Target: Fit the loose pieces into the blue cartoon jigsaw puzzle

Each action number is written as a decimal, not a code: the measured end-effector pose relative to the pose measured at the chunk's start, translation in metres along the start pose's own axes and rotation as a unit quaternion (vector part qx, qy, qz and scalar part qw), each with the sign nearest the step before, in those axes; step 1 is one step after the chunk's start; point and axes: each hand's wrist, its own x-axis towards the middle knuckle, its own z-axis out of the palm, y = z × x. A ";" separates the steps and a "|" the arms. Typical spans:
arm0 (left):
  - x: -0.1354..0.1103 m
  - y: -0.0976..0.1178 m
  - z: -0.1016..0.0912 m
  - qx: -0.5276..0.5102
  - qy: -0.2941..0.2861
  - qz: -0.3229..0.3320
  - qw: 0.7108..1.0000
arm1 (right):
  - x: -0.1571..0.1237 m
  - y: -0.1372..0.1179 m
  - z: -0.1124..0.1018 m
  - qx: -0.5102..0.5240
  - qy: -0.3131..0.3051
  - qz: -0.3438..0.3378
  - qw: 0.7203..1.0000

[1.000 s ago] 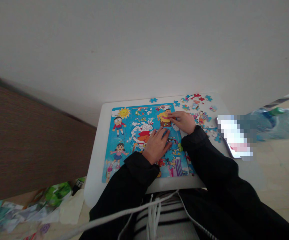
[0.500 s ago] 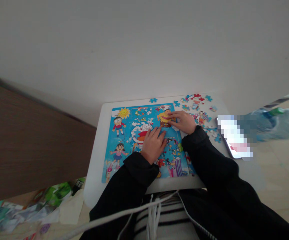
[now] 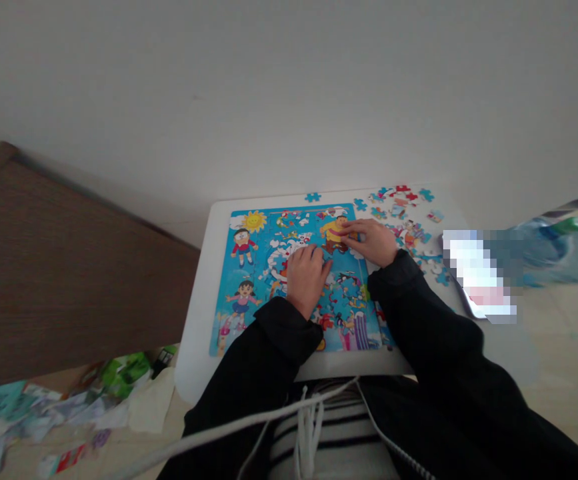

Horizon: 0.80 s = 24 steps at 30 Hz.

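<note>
A blue cartoon jigsaw puzzle (image 3: 263, 333) lies partly assembled on a small white table. My left hand (image 3: 309, 277) rests palm down over its middle, thumb apart from the fingers, covering part of a white-and-red figure. At the puzzle's upper right, my right hand (image 3: 373, 241) has its index finger and thumb close together on a puzzle piece of the yellow-shirted figure (image 3: 331, 231). The fingers hide part of that figure. Loose pieces (image 3: 346, 290) with mixed colours lie on the lower right of the board.
More loose pieces (image 3: 409, 233) are spread on the table right of the board, and one blue piece (image 3: 313, 197) lies behind it. A phone (image 3: 479, 277) sits at the table's right. A brown wooden panel (image 3: 79, 267) stands at left, with a wall behind.
My left hand's fingers have drawn in a little over the middle. My right hand stays at the yellow-shirted figure, whose lower part now shows more fully. The whole view has shifted slightly.
</note>
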 end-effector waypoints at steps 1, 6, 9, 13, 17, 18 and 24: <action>0.001 0.001 0.000 0.003 -0.004 -0.001 1.000 | 0.000 0.000 0.000 0.000 0.000 -0.001 1.000; 0.009 0.000 -0.004 -0.013 -0.031 -0.012 0.999 | 0.000 0.004 0.002 -0.001 0.000 -0.008 1.000; 0.016 -0.006 -0.006 -0.025 -0.043 0.007 0.999 | 0.000 0.005 0.003 -0.008 0.009 -0.006 1.000; 0.027 -0.015 -0.002 -0.026 -0.051 0.046 0.997 | 0.000 0.005 0.003 -0.011 0.017 -0.005 1.000; 0.032 -0.020 0.005 -0.025 -0.061 0.077 0.995 | 0.000 0.006 0.005 0.002 0.011 -0.004 1.000; 0.032 -0.020 0.005 -0.025 -0.062 0.082 0.994 | 0.000 0.006 0.005 0.005 0.009 -0.005 1.000; 0.032 -0.020 0.005 -0.013 -0.066 0.096 0.993 | 0.001 0.009 0.007 0.012 0.009 -0.010 1.000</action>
